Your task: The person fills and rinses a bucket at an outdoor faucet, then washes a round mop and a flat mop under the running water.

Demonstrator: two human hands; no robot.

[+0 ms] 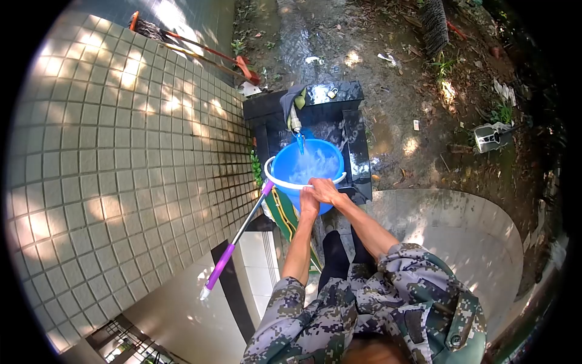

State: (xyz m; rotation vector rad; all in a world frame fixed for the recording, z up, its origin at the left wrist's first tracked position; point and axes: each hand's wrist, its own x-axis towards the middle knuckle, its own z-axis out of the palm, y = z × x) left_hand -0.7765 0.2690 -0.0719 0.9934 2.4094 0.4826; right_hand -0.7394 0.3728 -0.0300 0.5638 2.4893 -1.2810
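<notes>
White plastic handle (284,182) gathered in closed fingers, the left hand (309,201) and right hand (324,190) meet, equally near, at a blue bucket (284,161) straight ahead. The handle curves crosswise, left to right. The bucket sits toward the black trough (358,148)'s near edge, below a running tap (296,122).

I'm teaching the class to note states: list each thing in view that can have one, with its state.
left hand: gripping white handle
right hand: gripping white handle
blue bucket: holding churning water
tap: apparently running
grey cloth: draped
purple pole: slanted
padlock: locked or open, too small to tell
</notes>
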